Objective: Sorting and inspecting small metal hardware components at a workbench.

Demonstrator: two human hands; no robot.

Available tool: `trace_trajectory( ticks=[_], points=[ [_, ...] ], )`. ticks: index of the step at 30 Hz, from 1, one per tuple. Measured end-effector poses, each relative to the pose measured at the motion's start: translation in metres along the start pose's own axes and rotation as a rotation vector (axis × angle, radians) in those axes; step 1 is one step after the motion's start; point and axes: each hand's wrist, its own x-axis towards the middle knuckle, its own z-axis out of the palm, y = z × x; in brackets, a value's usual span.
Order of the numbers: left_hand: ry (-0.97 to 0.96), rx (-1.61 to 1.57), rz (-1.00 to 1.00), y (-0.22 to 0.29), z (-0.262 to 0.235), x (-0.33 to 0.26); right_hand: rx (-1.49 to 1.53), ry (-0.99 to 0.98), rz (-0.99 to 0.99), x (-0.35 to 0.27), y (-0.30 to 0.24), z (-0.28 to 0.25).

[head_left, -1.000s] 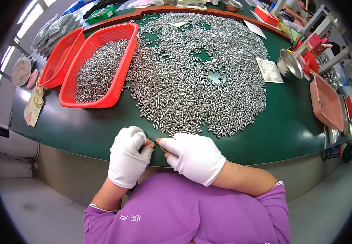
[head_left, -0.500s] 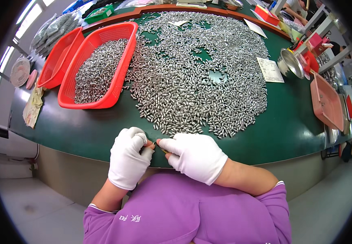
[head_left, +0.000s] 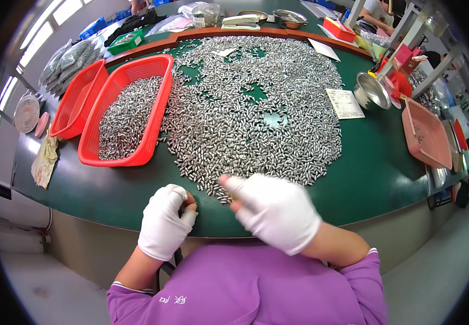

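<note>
Well to the left of the spread of silvery metal pieces (head_left: 245,135), a cream cloth (head_left: 45,162) hangs at the table (head_left: 364,179) edge. Nearer the spread, an outer red basket (head_left: 80,100) stands beside a filled red basket (head_left: 115,161) heaped with similar pieces. The person's gloved left hand (head_left: 165,219) is just off the spread's near-left edge, fingers curled toward the thumb; whether they grip anything, one cannot tell. The gloved right hand (head_left: 275,211), blurred, is at the spread's near edge, index finger and thumb bent forward; their grasp is unclear. Right of the spread are a printed sheet (head_left: 345,104), a metal bowl (head_left: 373,91) and a pink tray (head_left: 432,135).
</note>
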Motion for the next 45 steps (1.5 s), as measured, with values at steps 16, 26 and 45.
trace_trajectory(
  ticks=[16, 26, 45],
  points=[
    [-0.092, -0.780, -0.132, 0.014, -0.003, 0.108, -0.862, 0.134, 0.702, -0.036, 0.180, -0.092],
    [-0.197, -1.215, -0.222, -0.008, 0.022, 0.119, -0.336, -0.068, -0.099, 0.079, 0.098, 0.011],
    [-0.581, -1.578, -0.389, -0.011, 0.024, 0.107, 0.307, 0.160, -0.026, 0.085, 0.080, 0.001]
  ],
)
